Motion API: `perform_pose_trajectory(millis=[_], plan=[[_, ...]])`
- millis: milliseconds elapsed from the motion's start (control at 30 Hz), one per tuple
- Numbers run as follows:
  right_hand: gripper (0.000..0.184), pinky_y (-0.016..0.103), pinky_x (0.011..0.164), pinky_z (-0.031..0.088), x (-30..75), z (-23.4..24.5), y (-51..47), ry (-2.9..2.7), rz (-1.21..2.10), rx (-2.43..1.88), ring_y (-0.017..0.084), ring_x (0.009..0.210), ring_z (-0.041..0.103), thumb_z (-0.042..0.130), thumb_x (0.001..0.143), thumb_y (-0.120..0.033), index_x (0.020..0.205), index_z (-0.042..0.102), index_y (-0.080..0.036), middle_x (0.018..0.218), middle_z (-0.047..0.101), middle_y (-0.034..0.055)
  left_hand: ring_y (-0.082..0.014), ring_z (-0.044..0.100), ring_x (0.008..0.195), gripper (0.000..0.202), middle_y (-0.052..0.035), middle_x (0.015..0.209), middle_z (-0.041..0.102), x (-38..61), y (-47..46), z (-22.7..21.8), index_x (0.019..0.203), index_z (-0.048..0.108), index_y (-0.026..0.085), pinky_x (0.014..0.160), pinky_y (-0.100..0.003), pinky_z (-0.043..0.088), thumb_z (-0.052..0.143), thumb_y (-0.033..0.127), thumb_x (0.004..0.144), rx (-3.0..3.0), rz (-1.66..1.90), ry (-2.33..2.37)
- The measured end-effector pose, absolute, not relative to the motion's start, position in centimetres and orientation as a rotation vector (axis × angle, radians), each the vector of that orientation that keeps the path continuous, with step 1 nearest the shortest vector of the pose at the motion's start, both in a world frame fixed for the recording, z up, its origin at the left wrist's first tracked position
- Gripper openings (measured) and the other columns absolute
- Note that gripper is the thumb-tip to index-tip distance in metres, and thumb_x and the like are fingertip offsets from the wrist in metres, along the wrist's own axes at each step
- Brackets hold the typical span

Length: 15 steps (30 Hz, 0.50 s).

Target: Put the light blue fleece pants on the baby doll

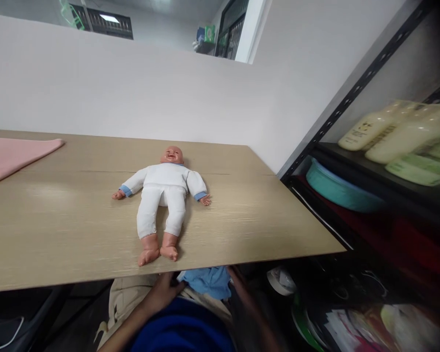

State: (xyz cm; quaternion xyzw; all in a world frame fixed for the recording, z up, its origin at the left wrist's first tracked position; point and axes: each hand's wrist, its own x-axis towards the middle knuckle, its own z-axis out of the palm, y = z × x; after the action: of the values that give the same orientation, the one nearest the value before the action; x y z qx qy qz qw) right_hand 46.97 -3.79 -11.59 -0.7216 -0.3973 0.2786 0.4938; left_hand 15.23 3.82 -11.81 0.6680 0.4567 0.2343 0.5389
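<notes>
A baby doll [165,195] in a white top and white trousers with blue cuffs lies on its back on the wooden table [249,220], its bare feet towards me. Below the front edge, over my lap, is a crumpled light blue cloth [207,282]; its exact kind I cannot make out. My left hand [164,293] grips the cloth's left side, thumb against it, with the other fingertips hidden by the tabletop. At the cloth's right side, my right hand [236,279] is closed on its edge, also partly covered by the table.
A pink cloth [16,156] lies at the table's left. On the right, a black shelf rack [352,98] holds wrapped bottles [396,129] above a teal basin [337,188]. Below stand a white roll [280,282] and bagged items [363,327]. A wall closes off the back.
</notes>
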Motion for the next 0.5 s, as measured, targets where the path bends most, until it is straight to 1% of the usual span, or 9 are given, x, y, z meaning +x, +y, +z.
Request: perform_pose_trajectory(millis=[67,167,200,267,333,367,400,433,500], plan=[[0.047,0.05,0.097,0.07,46.6,-10.7,-3.6,-0.985,0.748,-1.725,0.047,0.116,0.085,0.078,0.084,-0.076,0.098,0.09,-0.032,0.109,0.089,0.0106,-0.0443,0.063,0.151,0.075,-0.0234,0.161,0.071,15.0,3.5,-11.3,0.153,0.068,0.014,0.137,-0.061,0.041,0.073,0.043,0.084,1.618,0.524,1.077],[0.057,0.057,0.109,0.066,45.7,-8.6,-4.8,-1.021,0.774,-1.692,0.046,0.123,0.082,0.079,0.089,-0.076,0.113,0.09,-0.025,0.12,0.089,0.0154,-0.0438,0.066,0.146,0.079,-0.025,0.159,0.071,13.8,3.2,-9.5,0.159,0.063,0.012,0.131,-0.06,0.047,0.072,0.041,0.086,1.69,0.414,1.08],[0.056,0.057,0.11,0.066,45.4,-7.5,-5.4,-1.069,0.77,-1.68,0.045,0.123,0.082,0.078,0.092,-0.073,0.117,0.089,-0.024,0.121,0.089,0.0158,-0.0437,0.065,0.148,0.077,-0.0243,0.16,0.071,13.2,3.2,-8.7,0.159,0.063,0.013,0.132,-0.059,0.047,0.072,0.041,0.088,1.731,0.374,1.073],[0.043,0.054,0.106,0.066,44.6,-4.5,-6.7,-1.28,0.747,-1.645,0.041,0.117,0.083,0.076,0.102,-0.061,0.122,0.088,-0.025,0.12,0.089,0.0148,-0.0437,0.061,0.154,0.071,-0.02,0.162,0.071,11.6,3.3,-6.4,0.157,0.067,0.019,0.134,-0.057,0.044,0.075,0.046,0.091,1.828,0.287,1.057],[0.022,0.049,0.103,0.065,43.5,-0.7,-7.6,-1.652,0.679,-1.573,0.034,0.111,0.081,0.073,0.109,-0.039,0.122,0.088,-0.029,0.117,0.087,0.0101,-0.0447,0.064,0.148,0.059,-0.0164,0.154,0.076,9.6,3.5,-3.5,0.144,0.075,0.025,0.131,-0.057,0.046,0.078,0.051,0.092,1.895,0.18,1.073],[0.02,0.048,0.103,0.063,43.0,1.3,-7.8,-1.841,0.597,-1.505,0.032,0.109,0.079,0.072,0.11,-0.03,0.123,0.087,-0.03,0.111,0.085,0.0081,-0.0436,0.07,0.137,0.047,-0.0145,0.141,0.082,8.6,3.6,-2.0,0.131,0.08,0.026,0.123,-0.054,0.052,0.078,0.053,0.092,1.909,0.118,1.075],[0.023,0.045,0.099,0.062,42.4,3.3,-7.8,-1.991,0.493,-1.43,0.03,0.102,0.075,0.073,0.11,-0.024,0.127,0.086,-0.031,0.105,0.082,0.0061,-0.0411,0.076,0.12,0.034,-0.0123,0.124,0.085,7.7,3.6,-0.3,0.115,0.082,0.026,0.111,-0.051,0.057,0.076,0.053,0.093,1.927,0.073,1.089],[0.029,0.043,0.097,0.061,41.9,5.1,-7.7,-2.091,0.421,-1.365,0.028,0.101,0.073,0.073,0.11,-0.019,0.134,0.084,-0.032,0.104,0.079,0.0053,-0.0378,0.076,0.11,0.029,-0.0097,0.115,0.084,6.9,3.6,1.5,0.106,0.081,0.027,0.105,-0.047,0.058,0.075,0.052,0.094,1.953,0.074,1.09],[0.033,0.04,0.095,0.059,41.1,8.1,-6.8,-2.192,0.311,-1.203,0.026,0.097,0.069,0.075,0.111,-0.018,0.14,0.082,-0.033,0.102,0.073,0.0041,-0.0323,0.076,0.104,0.026,-0.0054,0.108,0.084,5.6,3.1,5.0,0.105,0.079,0.026,0.097,-0.039,0.059,0.074,0.051,0.099,1.878,0.005,0.993]])
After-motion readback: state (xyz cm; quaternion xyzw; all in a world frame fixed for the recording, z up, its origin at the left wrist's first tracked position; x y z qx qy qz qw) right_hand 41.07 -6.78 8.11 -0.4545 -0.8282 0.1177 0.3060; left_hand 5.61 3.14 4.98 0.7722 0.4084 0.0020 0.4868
